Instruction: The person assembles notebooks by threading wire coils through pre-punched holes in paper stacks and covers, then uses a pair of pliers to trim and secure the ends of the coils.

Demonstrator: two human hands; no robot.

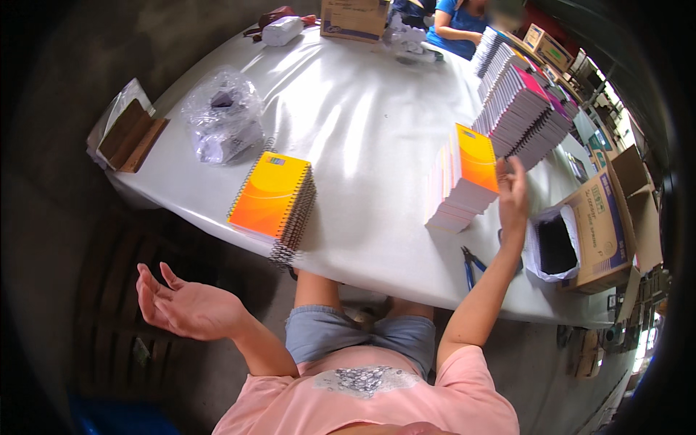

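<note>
My left hand [190,304] is off the table at the left, palm up, fingers loosely apart and nothing in it. My right hand [513,194] reaches over the table beside a stack of yellow-orange covered books [464,181], its fingers apart at the stack's right side; whether they touch it I cannot tell. Nothing shows in that hand. In front of me, near the table edge, lies a pile of spiral-bound notebooks [272,196] with yellow-orange covers and dark wire coils. Blue-handled pliers [470,267] rest on the table next to my right forearm.
Tall stacks of notebooks [516,109] stand at the far right. A cardboard box [598,225] sits at the right edge beside a white-lined container [554,243]. Crumpled clear plastic [223,119] and a brown wooden stand [130,138] are at the left. A co-worker in blue [457,29] is across the table.
</note>
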